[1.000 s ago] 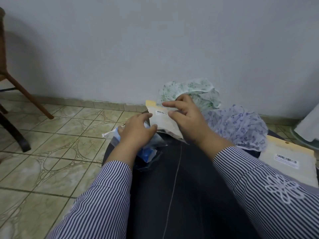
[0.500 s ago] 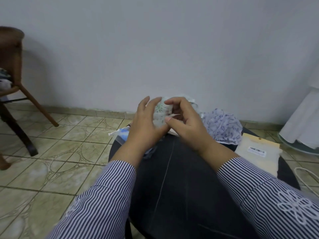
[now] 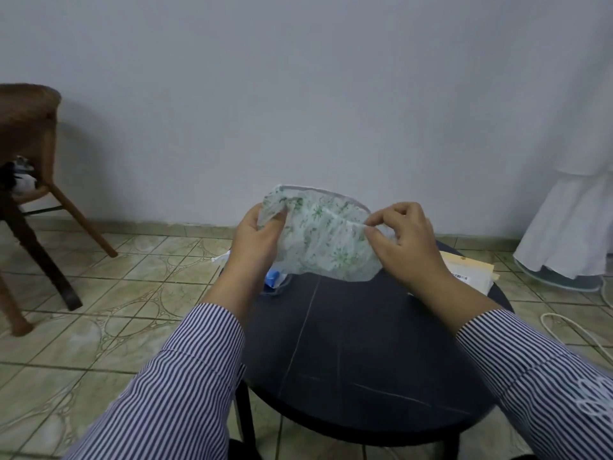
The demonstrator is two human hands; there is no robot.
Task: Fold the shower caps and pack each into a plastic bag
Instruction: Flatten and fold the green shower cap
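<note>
A white shower cap with a green flower print is stretched in the air above the far side of the round black table. My left hand grips its left edge, with fingers tucked inside the cap. My right hand pinches its right edge between thumb and fingers. A pack of plastic bags with a barcode label lies on the table behind my right wrist. A packed bag with something blue inside lies on the table below my left hand.
A wooden chair stands on the tiled floor at the left. White cloth hangs over a round base at the right, with a white cord on the floor beside the table. The wall is close behind.
My hands let go of the plastic bag pack, took up the green-print cap and lifted it. They have now moved apart, spreading the cap open. The purple-print cap is out of sight.
</note>
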